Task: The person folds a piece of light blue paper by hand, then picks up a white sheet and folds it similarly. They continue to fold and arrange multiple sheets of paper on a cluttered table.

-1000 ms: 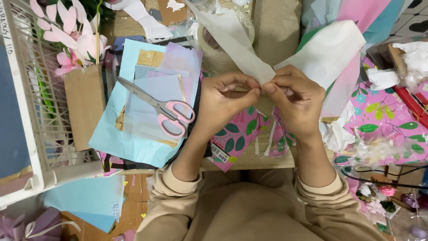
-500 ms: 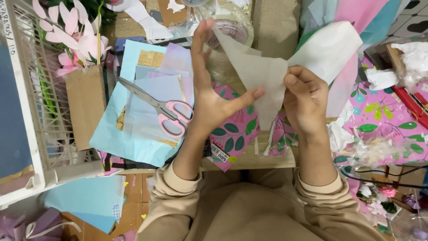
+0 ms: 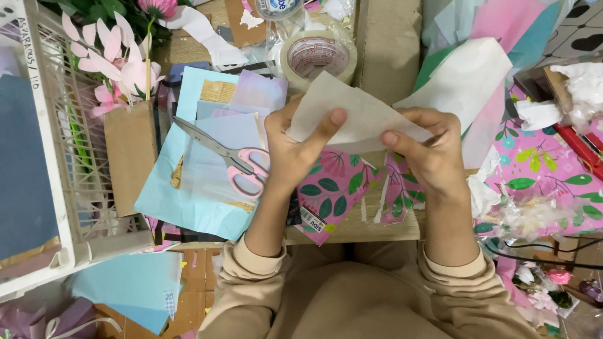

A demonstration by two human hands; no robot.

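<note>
Blue sheets (image 3: 25, 169) in white crate (image 3: 53, 182)

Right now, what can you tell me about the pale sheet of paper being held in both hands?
The off-white, thin, slightly creased sheet of paper looks like tissue or parchment, folded into a rough triangle with one corner pointing up. It is held above the cluttered wooden tabletop, in front of a roll of clear tape. The left hand pinches its left edge, thumb on top; the right hand grips its right corner.
</note>
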